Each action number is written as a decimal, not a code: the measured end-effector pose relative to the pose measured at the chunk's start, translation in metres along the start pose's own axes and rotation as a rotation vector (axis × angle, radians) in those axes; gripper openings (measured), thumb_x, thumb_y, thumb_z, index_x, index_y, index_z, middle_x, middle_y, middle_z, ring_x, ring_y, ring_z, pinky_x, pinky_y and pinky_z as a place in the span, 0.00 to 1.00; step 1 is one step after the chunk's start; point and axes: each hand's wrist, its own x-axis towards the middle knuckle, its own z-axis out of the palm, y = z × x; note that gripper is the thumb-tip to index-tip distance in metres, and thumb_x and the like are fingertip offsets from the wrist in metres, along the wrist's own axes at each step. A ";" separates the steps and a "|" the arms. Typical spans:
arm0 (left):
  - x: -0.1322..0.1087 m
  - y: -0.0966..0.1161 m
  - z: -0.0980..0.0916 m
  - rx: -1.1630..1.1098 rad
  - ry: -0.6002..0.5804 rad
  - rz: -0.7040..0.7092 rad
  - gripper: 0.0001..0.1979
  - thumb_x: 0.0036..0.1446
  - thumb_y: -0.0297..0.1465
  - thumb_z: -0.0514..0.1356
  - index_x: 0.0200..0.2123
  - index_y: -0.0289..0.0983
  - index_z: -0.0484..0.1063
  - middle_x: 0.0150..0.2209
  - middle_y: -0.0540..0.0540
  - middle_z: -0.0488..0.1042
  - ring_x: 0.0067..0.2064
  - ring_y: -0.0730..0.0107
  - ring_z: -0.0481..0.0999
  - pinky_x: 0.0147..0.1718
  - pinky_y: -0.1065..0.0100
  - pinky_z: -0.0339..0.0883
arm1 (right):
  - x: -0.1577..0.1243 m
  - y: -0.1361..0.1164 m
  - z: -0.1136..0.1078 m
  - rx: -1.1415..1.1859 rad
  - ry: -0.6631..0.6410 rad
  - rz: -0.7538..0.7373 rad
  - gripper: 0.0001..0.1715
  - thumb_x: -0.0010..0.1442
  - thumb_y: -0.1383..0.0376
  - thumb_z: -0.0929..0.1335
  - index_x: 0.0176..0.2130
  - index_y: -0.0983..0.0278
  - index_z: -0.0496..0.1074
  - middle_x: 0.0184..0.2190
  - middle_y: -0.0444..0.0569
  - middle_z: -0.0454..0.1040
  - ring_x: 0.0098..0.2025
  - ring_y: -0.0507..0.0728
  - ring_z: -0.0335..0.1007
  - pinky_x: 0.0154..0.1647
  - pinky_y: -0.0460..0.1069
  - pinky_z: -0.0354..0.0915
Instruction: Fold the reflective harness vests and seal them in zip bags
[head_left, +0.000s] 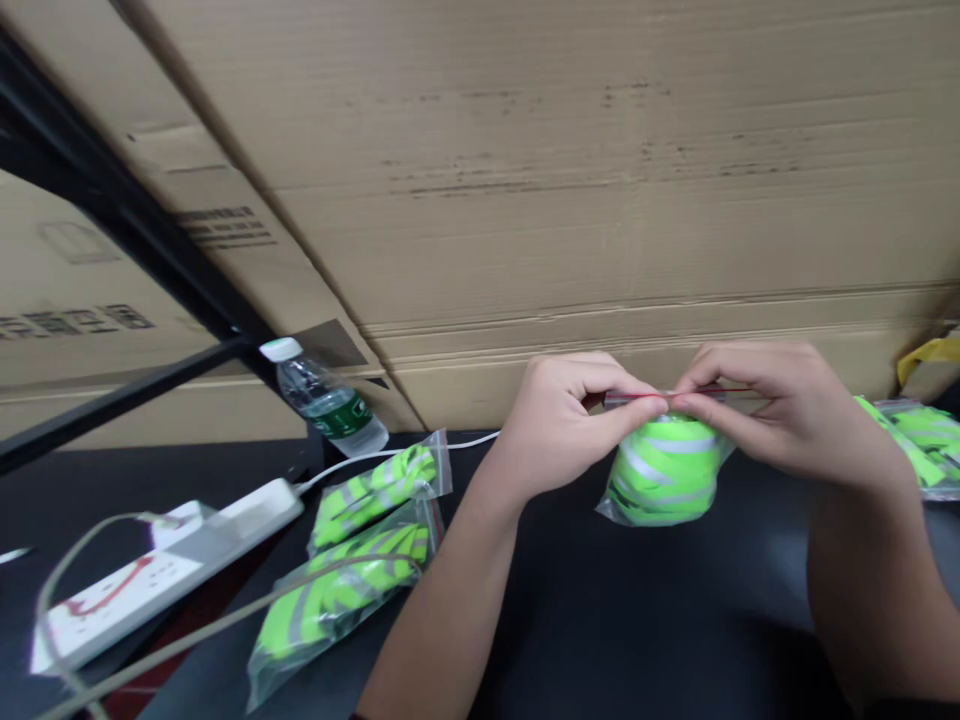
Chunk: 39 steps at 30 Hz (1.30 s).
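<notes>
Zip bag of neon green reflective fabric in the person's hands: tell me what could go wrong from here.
The zip seal, pinched by the left hand and the right hand, may not close fully: the clear zip bag bulges with the green fabric, so it could spring open. The water bottle stands near the white power strip; if knocked over, it might wet the strip.

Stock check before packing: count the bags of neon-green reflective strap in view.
4. The held bag is pinched at its top edge by the left hand and right hand. The upper bag and lower bag lie left of the hands. The right-edge bag is cut off by the frame, so more may be hidden there.
</notes>
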 end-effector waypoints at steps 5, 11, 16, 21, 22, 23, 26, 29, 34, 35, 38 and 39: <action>-0.004 0.004 -0.012 0.087 0.071 0.038 0.09 0.52 0.32 0.71 0.22 0.38 0.79 0.22 0.51 0.69 0.25 0.75 0.64 0.23 0.69 0.56 | 0.004 0.005 0.004 -0.008 0.006 -0.018 0.14 0.64 0.55 0.71 0.30 0.59 0.73 0.23 0.43 0.73 0.24 0.51 0.65 0.25 0.48 0.58; -0.002 -0.008 -0.005 -0.005 0.107 0.000 0.16 0.48 0.38 0.74 0.19 0.37 0.75 0.20 0.52 0.67 0.22 0.77 0.61 0.20 0.69 0.51 | 0.003 0.021 0.008 0.038 0.154 0.034 0.31 0.55 0.49 0.76 0.18 0.62 0.60 0.14 0.38 0.56 0.18 0.47 0.47 0.19 0.48 0.44; 0.004 -0.022 -0.011 -0.202 0.286 0.036 0.35 0.55 0.59 0.61 0.12 0.37 0.63 0.20 0.49 0.66 0.24 0.73 0.66 0.25 0.67 0.61 | 0.002 0.024 0.018 0.198 0.226 0.022 0.30 0.61 0.56 0.73 0.19 0.62 0.55 0.16 0.38 0.54 0.20 0.47 0.47 0.20 0.47 0.46; -0.031 -0.015 -0.008 0.050 0.084 -0.094 0.28 0.53 0.52 0.67 0.49 0.39 0.72 0.46 0.41 0.77 0.47 0.57 0.77 0.45 0.59 0.72 | 0.007 0.011 0.041 0.286 0.297 0.017 0.25 0.69 0.62 0.64 0.22 0.62 0.56 0.20 0.39 0.55 0.22 0.48 0.49 0.24 0.47 0.49; -0.042 -0.014 -0.002 0.139 0.032 -0.111 0.42 0.46 0.50 0.72 0.61 0.41 0.63 0.56 0.38 0.72 0.55 0.50 0.74 0.51 0.54 0.70 | 0.008 0.007 0.047 0.323 0.304 0.034 0.24 0.70 0.61 0.63 0.23 0.62 0.57 0.20 0.39 0.56 0.23 0.48 0.51 0.25 0.46 0.51; -0.054 -0.014 0.005 0.233 0.000 -0.134 0.56 0.39 0.49 0.75 0.67 0.42 0.53 0.63 0.34 0.66 0.61 0.44 0.70 0.56 0.49 0.67 | 0.010 0.002 0.053 0.368 0.312 0.062 0.23 0.70 0.61 0.63 0.24 0.62 0.58 0.21 0.40 0.57 0.24 0.48 0.52 0.25 0.46 0.52; -0.081 -0.022 0.017 0.385 0.084 -0.217 0.61 0.44 0.42 0.74 0.71 0.41 0.39 0.67 0.31 0.59 0.65 0.40 0.66 0.59 0.44 0.65 | 0.009 -0.011 0.067 0.530 0.203 0.163 0.21 0.71 0.57 0.62 0.27 0.62 0.61 0.24 0.40 0.60 0.27 0.49 0.56 0.28 0.46 0.57; -0.094 -0.039 -0.001 0.515 0.104 -0.221 0.51 0.48 0.34 0.69 0.71 0.42 0.45 0.63 0.36 0.64 0.63 0.45 0.68 0.60 0.47 0.66 | -0.005 -0.017 0.067 0.567 -0.097 0.236 0.15 0.71 0.54 0.62 0.37 0.62 0.67 0.34 0.44 0.70 0.35 0.51 0.66 0.37 0.48 0.65; -0.106 -0.074 -0.097 0.993 0.033 -0.284 0.45 0.49 0.36 0.68 0.69 0.40 0.56 0.60 0.36 0.62 0.59 0.43 0.70 0.59 0.45 0.64 | -0.070 0.025 0.034 0.064 -0.213 0.378 0.18 0.68 0.52 0.65 0.51 0.60 0.69 0.48 0.53 0.75 0.49 0.60 0.72 0.51 0.56 0.67; -0.110 -0.081 -0.118 1.078 0.035 -0.329 0.46 0.48 0.36 0.68 0.70 0.39 0.56 0.58 0.35 0.64 0.58 0.41 0.70 0.57 0.42 0.65 | -0.088 0.043 0.024 -0.060 -0.162 0.410 0.18 0.68 0.52 0.64 0.49 0.61 0.70 0.47 0.53 0.76 0.49 0.61 0.73 0.52 0.57 0.67; -0.124 -0.101 -0.168 1.292 -0.075 -0.607 0.38 0.55 0.38 0.63 0.69 0.45 0.59 0.57 0.36 0.70 0.53 0.35 0.74 0.46 0.33 0.69 | -0.146 0.102 -0.005 -0.424 0.042 0.502 0.20 0.66 0.50 0.64 0.43 0.63 0.73 0.42 0.57 0.77 0.47 0.65 0.73 0.52 0.60 0.66; -0.130 -0.108 -0.179 1.328 -0.119 -0.660 0.36 0.55 0.37 0.62 0.68 0.47 0.61 0.57 0.36 0.71 0.53 0.33 0.73 0.45 0.31 0.67 | -0.163 0.122 -0.013 -0.555 0.075 0.538 0.22 0.66 0.50 0.63 0.42 0.65 0.73 0.41 0.59 0.77 0.47 0.67 0.73 0.53 0.61 0.65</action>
